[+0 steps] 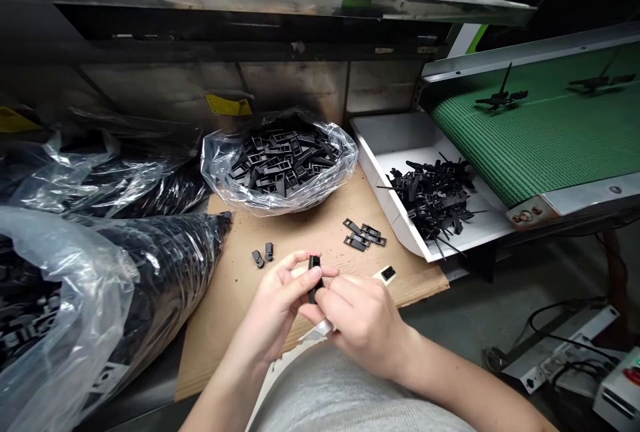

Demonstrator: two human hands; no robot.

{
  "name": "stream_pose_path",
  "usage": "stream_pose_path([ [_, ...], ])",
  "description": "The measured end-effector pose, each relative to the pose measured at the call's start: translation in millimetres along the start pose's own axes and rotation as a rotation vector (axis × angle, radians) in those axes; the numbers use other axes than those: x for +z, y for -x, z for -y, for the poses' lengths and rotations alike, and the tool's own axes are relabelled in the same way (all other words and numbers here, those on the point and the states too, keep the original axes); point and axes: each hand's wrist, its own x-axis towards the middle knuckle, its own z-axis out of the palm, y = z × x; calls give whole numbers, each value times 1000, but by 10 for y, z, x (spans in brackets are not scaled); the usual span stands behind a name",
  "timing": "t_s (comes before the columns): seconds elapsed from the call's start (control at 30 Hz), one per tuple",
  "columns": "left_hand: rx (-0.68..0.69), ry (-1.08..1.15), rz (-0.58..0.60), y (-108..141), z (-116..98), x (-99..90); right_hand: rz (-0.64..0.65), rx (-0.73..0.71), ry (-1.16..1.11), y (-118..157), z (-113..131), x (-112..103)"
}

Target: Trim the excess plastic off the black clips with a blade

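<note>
Between the thumb and fingers of my left hand (287, 292) is a small black plastic part (315, 272), held upright over the cardboard's near edge. My right hand (357, 315) is closed close against it; its fingertips meet the lower end of the part. A white-handled tool runs through my right fist, its handle end (387, 274) showing at the right and a pale flat tip (320, 330) below my fingers. Two small black pieces (263, 255) lie on the cardboard (240, 292) to the left. Several flat black frames (364, 235) lie to the right.
A clear bag (280, 204) full of black parts stands at the back of the cardboard. Larger filled bags (165, 279) crowd the left. At the right, a white tray (395, 209) holds tangled black pieces below a green conveyor belt (540, 132) carrying black parts.
</note>
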Motion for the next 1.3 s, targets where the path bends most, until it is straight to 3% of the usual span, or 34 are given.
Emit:
stream_pose_path([
  [0.1,149,-121,-52,-16,30,-8,225,206,-65,10,32,-133],
  [0.2,343,-281,-113,42,63,-14,303,339,-111,21,25,-321],
  [0.37,705,-656,-161,192,64,9,59,277,-115,65,-5,-350],
  [0.5,876,-770,-169,239,48,31,-65,195,-102,95,25,-274],
  [0.73,894,-808,-152,286,65,5,-98,233,24,77,-67,-283],
  [0.93,926,-859,-166,281,49,24,-66,159,-114,80,-24,-324],
  [1.3,965,-896,-157,292,59,12,-58,168,-23,58,18,-276],
])
